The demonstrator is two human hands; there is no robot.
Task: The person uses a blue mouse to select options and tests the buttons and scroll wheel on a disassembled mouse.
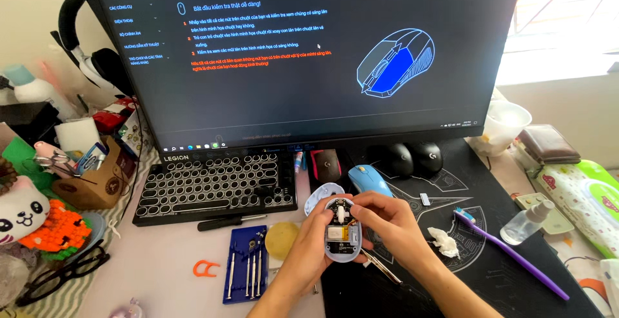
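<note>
Left hand (308,253) cupped the opened pale-blue computer mouse base (343,237) from below and from its left side, fingers wrapped firm around the shell, holding it just above the front edge of the desk; right hand (387,218) came in from the right with fingertips (356,207) pinched narrow on something small at the top of the exposed internals, too small to tell what. Inside the shell a white circuit area and a yellowish flat battery pack (338,233) showed. The detached pale-blue top cover (320,196) lay just behind the mouse, touching nothing else I could make out. Metal tweezers (380,266) lay on the black desk mat (490,273) under the right wrist. Blue screwdriver set tray (245,265) sat just left of the left forearm, a round yellowish sponge pad (282,239) beside it, an orange plastic pry tool (205,268) further left. Behind: black round-key keyboard (216,186), blue mouse (369,180), red-and-black mouse (325,163), two black mice (410,157). To the right, a purple toothbrush (512,253), crumpled white tissue (445,242), small clear spray bottle (527,221). Large monitor (309,54) at the back showed a blue mouse outline diagram
</note>
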